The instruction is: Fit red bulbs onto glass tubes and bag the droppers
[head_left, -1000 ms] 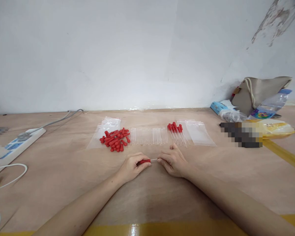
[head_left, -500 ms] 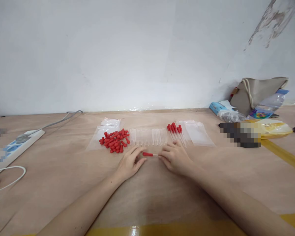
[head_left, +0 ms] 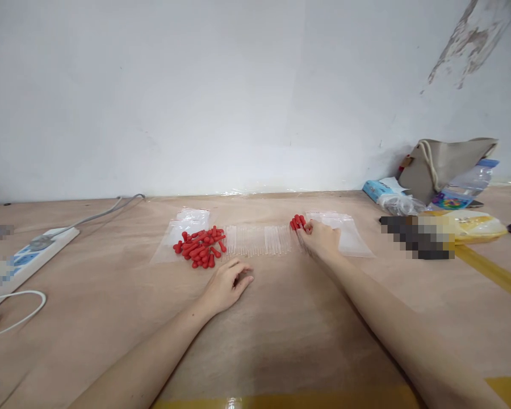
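Basic workrm by looks: taped tbl w/ pwr strip, red bulbs & clear tubes, peeling wall.

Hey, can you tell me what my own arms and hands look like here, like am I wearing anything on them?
Your left hand and right hand look bare, with no gloves, rings or watch visible. The left forearm and right forearm show no sleeves.

One red-bulb pile, one tube row
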`<control>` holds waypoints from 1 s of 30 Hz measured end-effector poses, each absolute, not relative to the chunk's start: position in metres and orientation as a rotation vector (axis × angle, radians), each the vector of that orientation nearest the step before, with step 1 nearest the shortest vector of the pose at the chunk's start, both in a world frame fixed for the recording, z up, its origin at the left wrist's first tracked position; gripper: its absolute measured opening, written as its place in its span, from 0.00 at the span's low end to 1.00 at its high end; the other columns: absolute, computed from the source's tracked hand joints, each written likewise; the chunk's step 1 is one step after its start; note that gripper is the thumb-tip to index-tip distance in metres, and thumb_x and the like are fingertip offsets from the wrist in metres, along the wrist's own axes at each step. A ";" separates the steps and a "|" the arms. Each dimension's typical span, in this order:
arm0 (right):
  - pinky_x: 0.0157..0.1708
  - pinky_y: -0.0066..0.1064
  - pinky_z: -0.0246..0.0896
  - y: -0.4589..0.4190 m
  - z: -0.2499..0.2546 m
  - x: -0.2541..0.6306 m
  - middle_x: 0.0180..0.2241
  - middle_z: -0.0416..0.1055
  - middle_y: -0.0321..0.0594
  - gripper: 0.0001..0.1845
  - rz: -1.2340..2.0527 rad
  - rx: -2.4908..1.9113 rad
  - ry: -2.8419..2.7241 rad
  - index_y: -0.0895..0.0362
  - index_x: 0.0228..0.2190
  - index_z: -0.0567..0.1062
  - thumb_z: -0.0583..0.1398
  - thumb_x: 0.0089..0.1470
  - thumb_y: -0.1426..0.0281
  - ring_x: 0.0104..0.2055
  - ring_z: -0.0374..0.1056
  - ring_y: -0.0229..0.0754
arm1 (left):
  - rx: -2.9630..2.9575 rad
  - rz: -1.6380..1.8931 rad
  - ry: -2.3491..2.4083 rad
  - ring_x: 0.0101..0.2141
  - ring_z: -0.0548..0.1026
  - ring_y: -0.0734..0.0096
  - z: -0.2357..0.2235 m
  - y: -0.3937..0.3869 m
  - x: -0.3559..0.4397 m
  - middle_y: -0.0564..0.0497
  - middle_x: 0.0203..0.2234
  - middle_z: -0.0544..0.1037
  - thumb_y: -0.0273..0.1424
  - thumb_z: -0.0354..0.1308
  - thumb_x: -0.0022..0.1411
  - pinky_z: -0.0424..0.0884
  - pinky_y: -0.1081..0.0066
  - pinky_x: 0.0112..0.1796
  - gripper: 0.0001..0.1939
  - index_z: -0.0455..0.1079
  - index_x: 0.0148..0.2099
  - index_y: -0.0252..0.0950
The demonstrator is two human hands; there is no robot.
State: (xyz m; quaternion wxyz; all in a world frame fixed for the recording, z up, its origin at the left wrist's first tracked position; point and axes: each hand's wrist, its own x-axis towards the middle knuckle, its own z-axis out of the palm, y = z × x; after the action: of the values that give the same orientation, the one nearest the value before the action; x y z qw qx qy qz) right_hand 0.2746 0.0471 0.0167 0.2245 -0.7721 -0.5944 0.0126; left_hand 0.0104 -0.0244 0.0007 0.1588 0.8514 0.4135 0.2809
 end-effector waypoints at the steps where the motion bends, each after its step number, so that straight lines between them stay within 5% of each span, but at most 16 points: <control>1: 0.39 0.38 0.43 0.048 0.014 0.275 0.25 0.71 0.38 0.15 0.023 -2.133 -1.632 0.55 0.31 0.71 0.51 0.48 0.60 0.31 0.66 0.45 | 2.433 0.796 1.183 0.28 0.67 0.74 0.001 -0.024 0.010 0.50 0.31 0.70 0.30 0.50 0.59 0.64 0.73 0.30 0.08 0.68 0.40 0.36; 20: 0.36 0.42 0.46 0.043 0.014 0.250 0.22 0.70 0.43 0.14 0.092 -2.130 -1.807 0.56 0.18 0.73 0.51 0.46 0.68 0.29 0.66 0.46 | 2.466 0.780 1.166 0.28 0.67 0.74 0.001 -0.026 0.012 0.51 0.32 0.70 0.30 0.50 0.60 0.64 0.73 0.30 0.08 0.67 0.41 0.37; 30: 0.35 0.44 0.50 0.051 0.017 0.251 0.21 0.69 0.44 0.10 0.167 -2.213 -1.783 0.57 0.21 0.72 0.53 0.42 0.67 0.30 0.66 0.50 | 2.746 0.959 2.182 0.40 0.64 0.54 0.012 0.003 -0.007 0.42 0.38 0.70 0.38 0.53 0.56 0.55 0.57 0.39 0.11 0.70 0.32 0.36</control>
State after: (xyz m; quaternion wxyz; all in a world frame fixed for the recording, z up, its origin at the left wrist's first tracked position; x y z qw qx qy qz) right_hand 0.2505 0.0507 0.0172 0.1469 -0.7690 -0.6195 0.0579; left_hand -0.0068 0.0026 0.0123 -0.2449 0.7322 0.5818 0.2556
